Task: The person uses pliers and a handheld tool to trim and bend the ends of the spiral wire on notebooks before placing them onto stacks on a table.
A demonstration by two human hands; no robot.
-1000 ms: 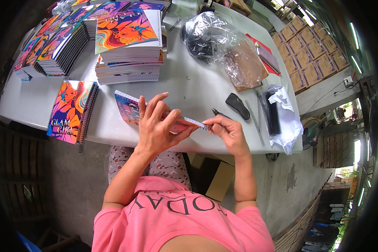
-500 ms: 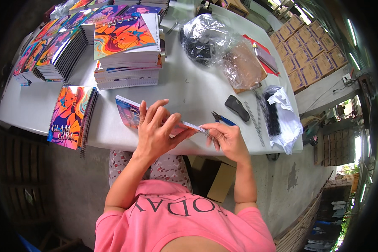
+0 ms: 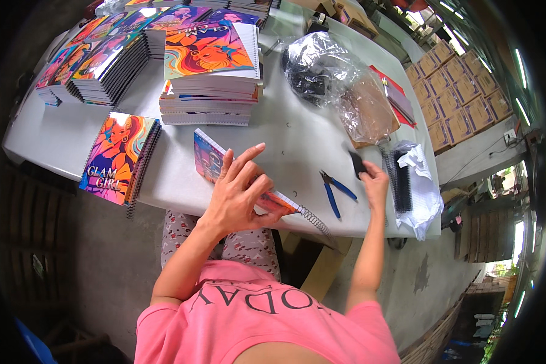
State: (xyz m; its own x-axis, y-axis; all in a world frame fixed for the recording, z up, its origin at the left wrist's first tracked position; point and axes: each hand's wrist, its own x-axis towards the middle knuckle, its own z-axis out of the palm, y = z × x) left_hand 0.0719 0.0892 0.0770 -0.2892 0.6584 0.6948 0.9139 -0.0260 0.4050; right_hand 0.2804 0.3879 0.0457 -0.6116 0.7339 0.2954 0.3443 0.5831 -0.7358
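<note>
My left hand (image 3: pixel 239 191) is closed around a notebook (image 3: pixel 207 159) with a colourful cover, tilted over the table's near edge. A wire spiral coil (image 3: pixel 313 221) sticks out from the right end of its punched edge, past the table edge. Farther right, my right hand (image 3: pixel 375 181) grips a black rounded handheld object (image 3: pixel 357 162), smeared by motion; its kind does not show. Cutting pliers (image 3: pixel 338 193) with blue handles lie on the table between my hands, jaws away from me.
Stacked notebooks (image 3: pixel 209 97) stand at the back left, beside more piles (image 3: pixel 112 67). Spiral-bound notebooks (image 3: pixel 120 158) lie at the left edge. Clear plastic (image 3: pixel 327 79) covers things at the back. Black coils (image 3: pixel 401 185) rest on white wrapping (image 3: pixel 424 194) at right.
My right hand has left the coil at the notebook's edge and moved right, taking up the black rounded object. The coil now hangs out freely; the pliers show fully.
</note>
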